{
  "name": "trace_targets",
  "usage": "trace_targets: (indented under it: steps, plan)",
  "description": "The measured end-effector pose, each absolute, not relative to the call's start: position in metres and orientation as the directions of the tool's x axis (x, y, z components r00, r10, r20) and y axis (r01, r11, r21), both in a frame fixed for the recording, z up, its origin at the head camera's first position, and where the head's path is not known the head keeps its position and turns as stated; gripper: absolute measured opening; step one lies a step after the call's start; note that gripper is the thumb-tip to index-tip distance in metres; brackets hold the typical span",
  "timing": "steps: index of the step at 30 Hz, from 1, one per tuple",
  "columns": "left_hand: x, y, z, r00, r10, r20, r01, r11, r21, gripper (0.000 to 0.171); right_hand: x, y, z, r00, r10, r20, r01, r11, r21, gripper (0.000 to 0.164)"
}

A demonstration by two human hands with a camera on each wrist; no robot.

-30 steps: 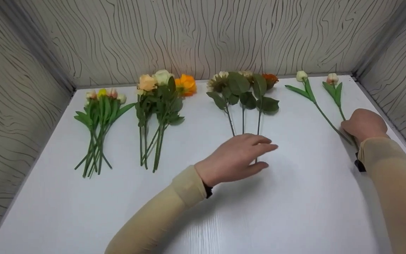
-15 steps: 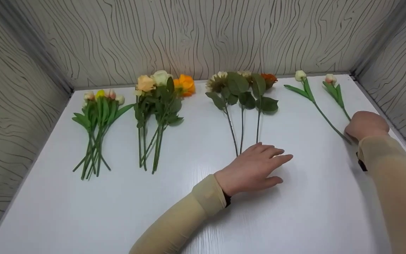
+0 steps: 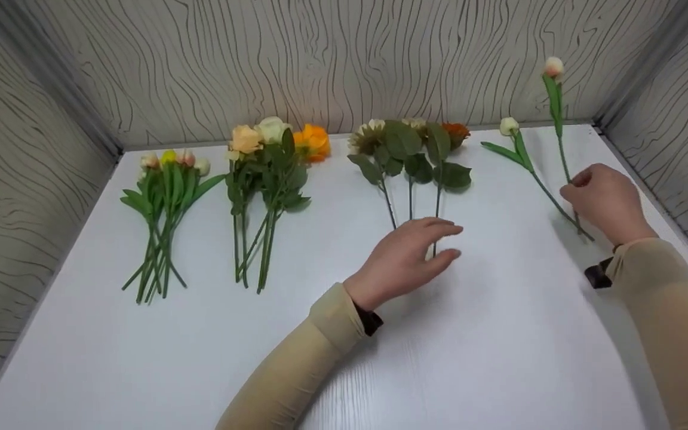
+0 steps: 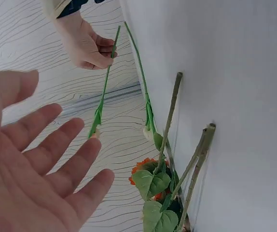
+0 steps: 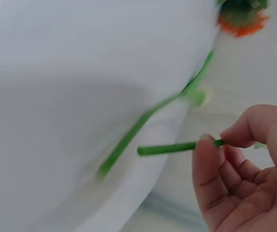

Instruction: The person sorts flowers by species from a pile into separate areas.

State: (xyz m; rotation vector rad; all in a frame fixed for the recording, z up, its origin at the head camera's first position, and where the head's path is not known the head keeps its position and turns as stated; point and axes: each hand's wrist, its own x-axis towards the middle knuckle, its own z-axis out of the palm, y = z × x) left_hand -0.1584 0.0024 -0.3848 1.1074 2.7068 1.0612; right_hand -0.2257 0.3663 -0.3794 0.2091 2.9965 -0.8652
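Observation:
Between thumb and fingers, my right hand (image 3: pixel 608 200) pinches the stem of a pink-and-white tulip (image 3: pixel 553 67), raised off the table with its bloom up. The stem's lower end (image 5: pixel 165 149) sticks out past the fingertips in the right wrist view. A white tulip (image 3: pixel 508 126) lies on the table just left of that hand. My left hand (image 3: pixel 404 257) hovers over the lower stems of the middle-right flowers, its fingers spread and holding nothing. Those flowers, with dark leaves (image 3: pixel 405 141) and an orange-red bloom (image 3: pixel 456 132), lie in a loose group.
On the white table (image 3: pixel 141 370) lie a bunch of tulips (image 3: pixel 168 185) at the far left and a bunch of peach, white and orange flowers (image 3: pixel 269 173) beside it. Wood-grain patterned walls (image 3: pixel 344 65) stand at the back and both sides.
My right hand has lifted the pink-and-white tulip off the table, tilting its bloom up. My left hand moved right and nearer, then back up over the stems.

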Motion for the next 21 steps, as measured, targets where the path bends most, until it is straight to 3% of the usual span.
trace_targets:
  steps: [4,8,15,21]
  plan:
    - [-0.167,-0.013,-0.378,-0.874,0.453,0.176,0.360,0.361,0.860,0.031,-0.220,0.307,-0.372,-0.996,0.050,-0.079,0.090,0.738,-0.669,0.034]
    - [-0.176,-0.025,-0.373,-0.939,0.315,0.137,0.192,0.149,0.970,0.031,-0.203,0.243,-0.364,-0.994,-0.089,-0.058,-0.015,0.656,-0.755,0.029]
    - [-0.188,-0.032,-0.376,-0.983,0.152,0.106,0.077,-0.183,0.980,0.032,-0.170,0.170,-0.369,-0.958,-0.279,0.063,-0.233,0.632,-0.739,0.013]
    - [-0.190,-0.035,-0.378,-0.987,0.110,0.119,0.088,-0.256,0.963,0.020,-0.163,0.152,-0.381,-0.948,-0.310,0.078,-0.256,0.590,-0.766,0.013]
